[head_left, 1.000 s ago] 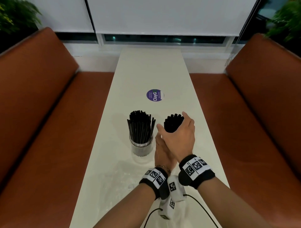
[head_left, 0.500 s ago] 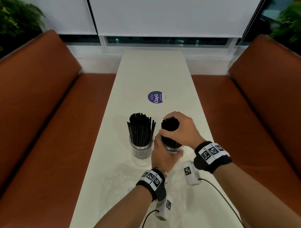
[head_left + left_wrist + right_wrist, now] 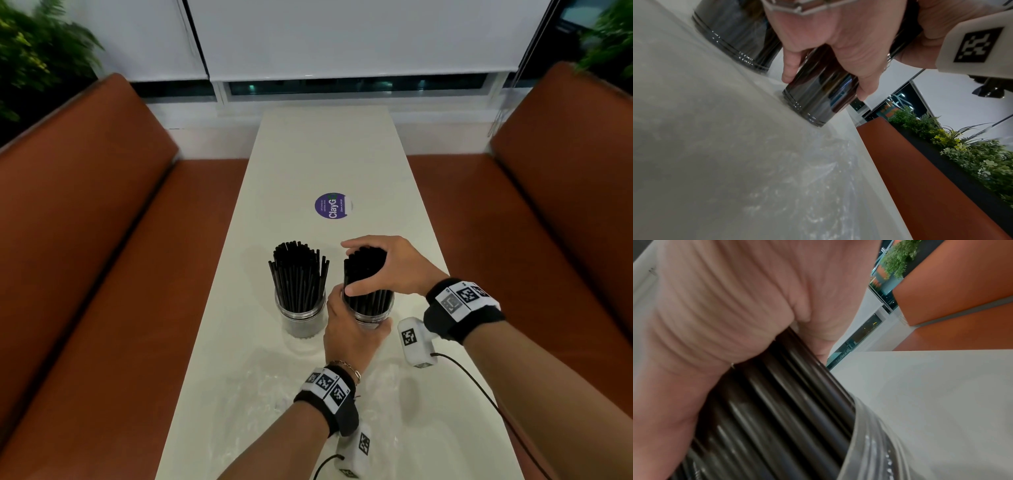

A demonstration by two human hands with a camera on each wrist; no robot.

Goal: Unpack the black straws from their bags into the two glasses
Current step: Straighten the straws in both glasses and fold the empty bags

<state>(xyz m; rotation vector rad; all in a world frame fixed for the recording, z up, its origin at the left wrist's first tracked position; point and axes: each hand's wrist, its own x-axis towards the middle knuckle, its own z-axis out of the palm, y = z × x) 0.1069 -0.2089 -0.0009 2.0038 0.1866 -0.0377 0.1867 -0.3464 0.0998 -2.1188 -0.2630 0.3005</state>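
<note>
Two clear glasses stand mid-table. The left glass (image 3: 301,320) holds a loose fan of black straws (image 3: 298,277). My left hand (image 3: 346,329) grips the right glass (image 3: 373,315) low on its wall; the left wrist view shows that hand (image 3: 827,84) wrapped round this glass (image 3: 813,104), which stands on the table. My right hand (image 3: 349,268) holds a tight bundle of black straws (image 3: 366,301) near its top, with the lower ends inside the right glass. In the right wrist view the bundle (image 3: 777,402) runs from my palm (image 3: 725,313) into the glass rim (image 3: 869,434).
Crumpled clear plastic bags (image 3: 263,394) lie on the white table (image 3: 325,147) near my wrists. A purple round sticker (image 3: 331,207) sits beyond the glasses. Orange bench seats (image 3: 102,274) flank the table on both sides.
My right hand has lowered the straw bundle into the right glass and its wrist has swung out to the right. My left hand stays on that glass.
</note>
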